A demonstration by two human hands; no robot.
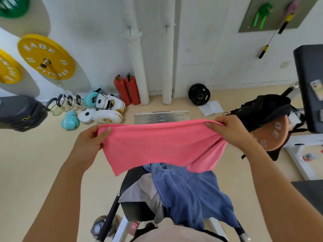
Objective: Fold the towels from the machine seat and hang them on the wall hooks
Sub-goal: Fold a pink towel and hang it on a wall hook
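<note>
Left hand [90,142]: pinching pink towel [162,145] corner, frame centre.
Right hand [229,131]: pinching opposite corner.
Seat [134,206]: blue towel [190,194], grey towel [139,191].

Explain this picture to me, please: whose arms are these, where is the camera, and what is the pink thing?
There is no machine at work here. A person wears a wide-angle camera on the head, so you look down along their own two bare arms. The left hand and the right hand each pinch one end of a pink towel, holding it stretched out in the air. Below it is the black machine seat, where a blue towel and a grey towel lie crumpled, not yet folded. On the wall ahead are two small wall hooks, with nothing on them. Boxing gloves and two red fire extinguishers sit on the floor by the wall.
</note>
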